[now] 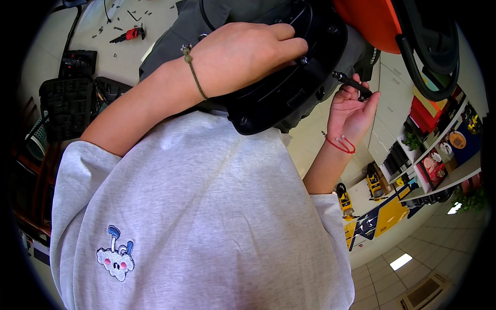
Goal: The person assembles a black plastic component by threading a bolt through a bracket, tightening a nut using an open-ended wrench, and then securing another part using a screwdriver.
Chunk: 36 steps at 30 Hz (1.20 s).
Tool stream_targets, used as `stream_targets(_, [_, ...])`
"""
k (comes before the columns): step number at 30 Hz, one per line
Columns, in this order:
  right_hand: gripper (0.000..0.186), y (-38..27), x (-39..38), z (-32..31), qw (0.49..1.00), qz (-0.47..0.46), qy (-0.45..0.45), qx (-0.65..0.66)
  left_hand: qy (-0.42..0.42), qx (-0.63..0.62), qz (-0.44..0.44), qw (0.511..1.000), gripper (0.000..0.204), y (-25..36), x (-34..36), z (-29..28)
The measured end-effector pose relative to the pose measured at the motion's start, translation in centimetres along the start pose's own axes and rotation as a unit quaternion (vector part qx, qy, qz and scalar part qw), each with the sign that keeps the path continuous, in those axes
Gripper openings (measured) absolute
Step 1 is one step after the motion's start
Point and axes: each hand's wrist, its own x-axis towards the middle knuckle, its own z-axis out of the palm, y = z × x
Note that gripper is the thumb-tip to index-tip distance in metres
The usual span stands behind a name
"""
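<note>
A large black plastic part (pixel 268 98) with a rounded rim lies over grey material in front of me. My left hand (pixel 253 49), with a green cord bracelet, reaches across it from the left. Its fingers are bent downward onto the part, and the fingertips and thumb are hidden. Close to those fingers shows a small shiny bolt (pixel 304 60). To the right of the part, my right hand (pixel 351 106), with a red bracelet, pinches a slim black driver tool (pixel 353 85) between thumb and fingers. The tool's tip points up and left, just off the part's edge.
An orange shell (pixel 369 23) and a black hoop-shaped frame (pixel 434 95) rise at the upper right. At the far left, a red hex-key holder (pixel 135 33) lies among loose screws on the pale table (pixel 160 15), above an open black tool case (pixel 67 108). Shelving (pixel 444 181) stands at right.
</note>
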Motion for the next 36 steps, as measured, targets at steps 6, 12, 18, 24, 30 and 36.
stream_targets(6, [0.032, -0.6, 0.4, -0.4, 0.999, 0.032, -0.031, 0.030, -0.008, 0.009, 0.005, 1.000, 0.015, -0.2, 0.3, 0.1])
stream_targets(12, [0.033, -1.0, 0.7, -0.9, 0.999, 0.034, -0.037, 0.007, 0.000, -0.033, -0.010, 0.999, 0.016, -0.1, 0.2, 0.0])
stream_targets(18, [0.033, -0.5, 1.3, -1.9, 0.983, 0.078, -0.064, 0.151, 0.005, -0.062, -0.009, 0.998, 0.017, -0.3, 0.2, 0.3])
stream_targets(24, [0.030, -0.3, 1.2, -2.2, 0.976, 0.089, -0.087, 0.180, -0.017, -0.045, -0.036, 0.998, 0.018, 0.4, 0.1, -0.5])
stream_targets(30, [0.031, -0.5, 1.1, -2.1, 0.977, 0.087, -0.078, 0.179, -0.021, -0.040, -0.033, 0.998, 0.017, 0.6, 0.3, -0.6])
stream_targets(36, [0.036, -0.6, 0.6, -1.9, 0.983, 0.115, -0.068, 0.124, -0.025, 0.024, -0.017, 0.999, 0.016, 0.5, 0.4, -0.5])
